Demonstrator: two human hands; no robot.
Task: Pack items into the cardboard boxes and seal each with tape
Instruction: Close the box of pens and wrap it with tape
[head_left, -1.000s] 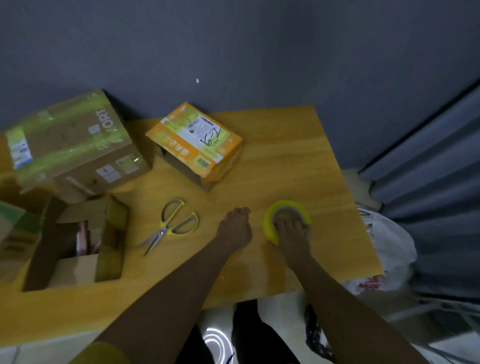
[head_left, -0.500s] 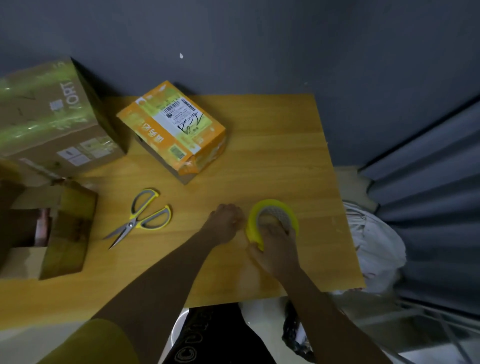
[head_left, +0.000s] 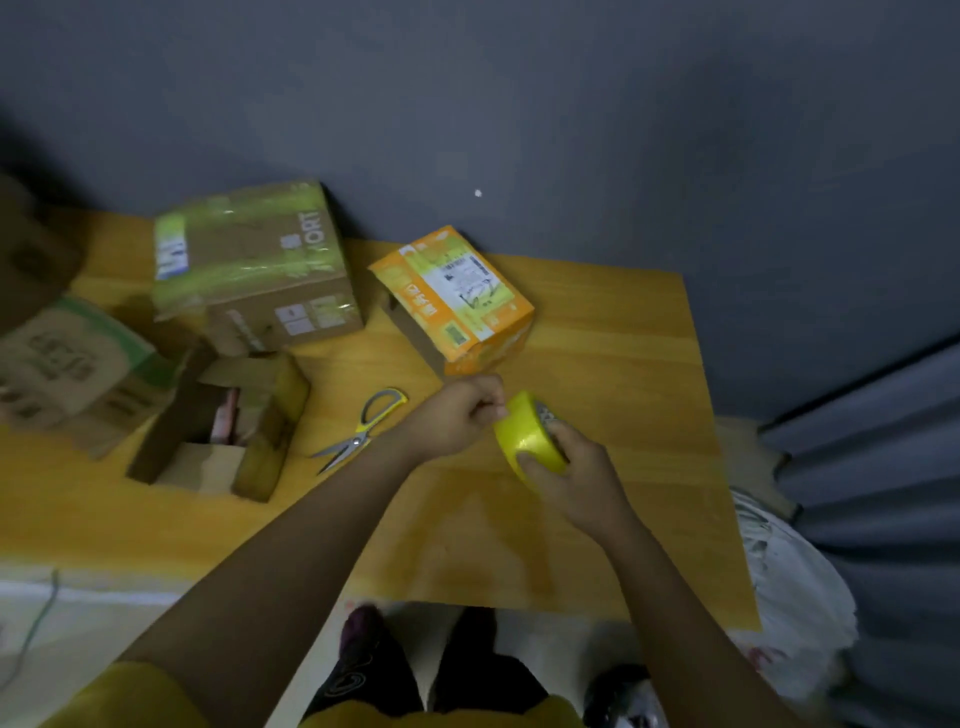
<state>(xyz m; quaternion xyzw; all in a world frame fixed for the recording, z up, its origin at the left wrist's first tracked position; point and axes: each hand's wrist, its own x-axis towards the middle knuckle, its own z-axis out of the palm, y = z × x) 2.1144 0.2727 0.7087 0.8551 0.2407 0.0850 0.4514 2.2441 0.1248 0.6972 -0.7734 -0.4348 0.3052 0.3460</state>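
My right hand (head_left: 574, 475) grips a yellow tape roll (head_left: 527, 441), held on edge a little above the wooden table (head_left: 613, 353). My left hand (head_left: 457, 415) is curled, its fingertips pinching at the roll's upper left rim. An open brown cardboard box (head_left: 223, 431) with items inside sits at the left. A sealed brown box (head_left: 249, 265) with greenish tape stands behind it, and an orange box (head_left: 454, 301) with a white label lies near the wall.
Yellow-handled scissors (head_left: 363, 428) lie between the open box and my left hand. Another printed carton (head_left: 62, 358) lies at the far left. A white plastic bag (head_left: 789, 592) hangs off the table's right side, beside a grey curtain (head_left: 883, 467).
The tape roll has come up off the table in my right hand, tipped on edge. My left hand has closed onto its rim. The view has swung left and down.
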